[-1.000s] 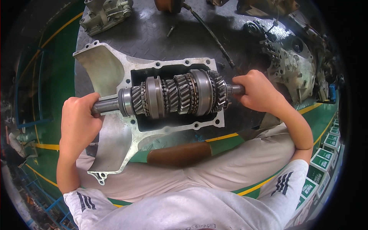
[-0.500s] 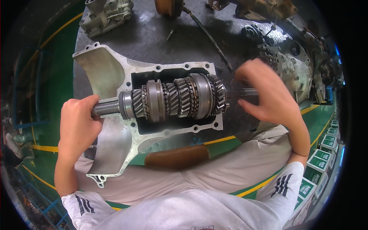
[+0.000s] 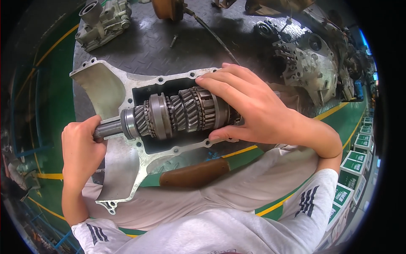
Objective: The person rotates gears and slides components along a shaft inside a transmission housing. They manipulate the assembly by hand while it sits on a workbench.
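A steel gear shaft (image 3: pixel 160 116), carrying several helical gears and smooth ring collars, lies lengthwise in an open grey metal gearbox housing (image 3: pixel 146 157). My left hand (image 3: pixel 82 144) is closed around the bare splined end of the shaft, at the left beyond the gears. Over the right end of the gear stack, my right hand (image 3: pixel 258 108) is spread wide, fingers reaching across to the far rim and thumb along the near side. The hand hides the rightmost gears and part of the housing. Whether its palm presses on the gears I cannot tell.
The dark tread-plate tabletop (image 3: pixel 148 46) holds a small loose bolt (image 3: pixel 174 41), a grey casting (image 3: pixel 103 23) at far left, a brown drum-shaped part (image 3: pixel 168 9) with a rod, and a large gearbox casing (image 3: pixel 311 70) at right. Green-white boxes (image 3: pixel 355 163) line the floor.
My right hand has swung leftward from beside the shaft's right end to over the gears. My left hand keeps its grip on the shaft. The whole view has shifted slightly.
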